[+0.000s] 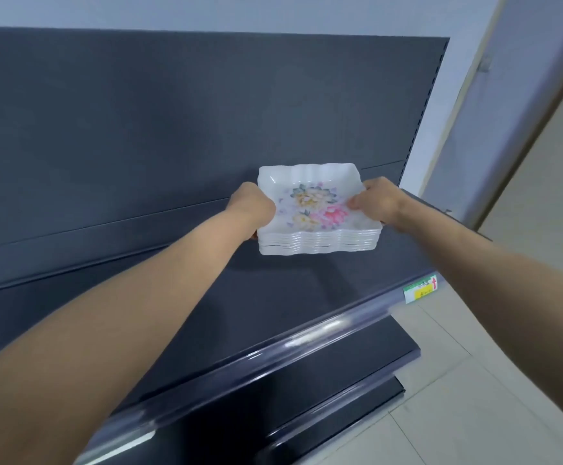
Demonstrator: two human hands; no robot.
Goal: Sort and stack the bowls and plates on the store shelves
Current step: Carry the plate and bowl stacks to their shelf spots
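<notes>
One stack of square floral plates [317, 209], two hands, one shelf [273, 297], one price label [420, 289].

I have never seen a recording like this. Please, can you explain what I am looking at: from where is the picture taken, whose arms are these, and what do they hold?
There is no machine here. A person wears one wide-angle camera on the head, so you look forward and down along their own bare arms. The left hand and the right hand grip opposite sides of a stack of white square plates. The top plate shows a printed flower pattern; the wavy rims of the others show below it. The stack is over a dark shelf of a store rack; whether it rests on it or is just above, I cannot tell. Nothing else lies on that shelf. A price label sits on the shelf's clear front rail. A lower shelf and the tiled floor show beneath.
</notes>
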